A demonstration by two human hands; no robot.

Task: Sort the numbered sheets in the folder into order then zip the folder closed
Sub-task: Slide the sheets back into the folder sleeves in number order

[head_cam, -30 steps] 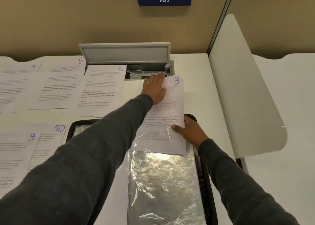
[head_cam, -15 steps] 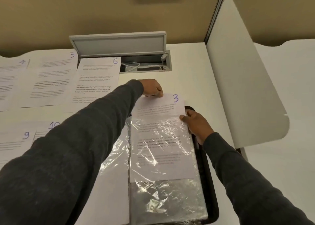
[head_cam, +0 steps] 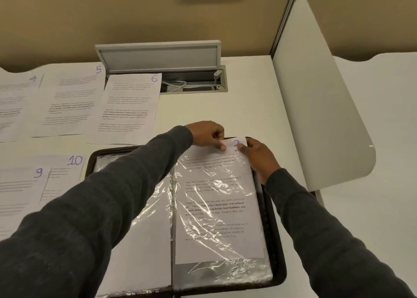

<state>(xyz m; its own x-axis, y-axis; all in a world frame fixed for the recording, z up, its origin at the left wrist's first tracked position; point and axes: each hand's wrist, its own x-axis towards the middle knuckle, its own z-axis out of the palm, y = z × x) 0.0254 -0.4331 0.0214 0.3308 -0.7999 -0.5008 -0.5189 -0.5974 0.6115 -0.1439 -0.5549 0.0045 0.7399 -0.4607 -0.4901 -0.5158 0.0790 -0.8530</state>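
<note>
**A:** Clear plastic is crinkling over most of sheet 3 (head_cam: 216, 207). Why is it lying half covered like that?

**B:** It is going into the plastic sleeve (head_cam: 225, 273) on the right-hand page of the open folder (head_cam: 276, 252). Only the top strip with the numeral is sticking out, right between the two hands.

**A:** What is each hand doing?

**B:** The left hand (head_cam: 206, 136) is pinching the sheet's top edge between thumb and curled fingers, I'd say to push it down toward the wrists. The right hand (head_cam: 259, 155) is gripping the sleeve's top right corner, thumb lying beside the numeral. It is probably holding the mouth open so the paper isn't snagging.

**A:** And the other pages?

**B:** Sheet 6 (head_cam: 128, 108), sheet 5 (head_cam: 72, 99) and sheet 4 (head_cam: 13, 108) are lying beyond and left of the left hand. Sheet 10 (head_cam: 63, 178) and sheet 9 (head_cam: 20, 196) are lying left of that forearm. All are facing up with numbers showing, presumably waiting their turn.

**A:** Zipping soon?

**B:** Not by my reckoning. The folder is lying wide open under both forearms.
</note>
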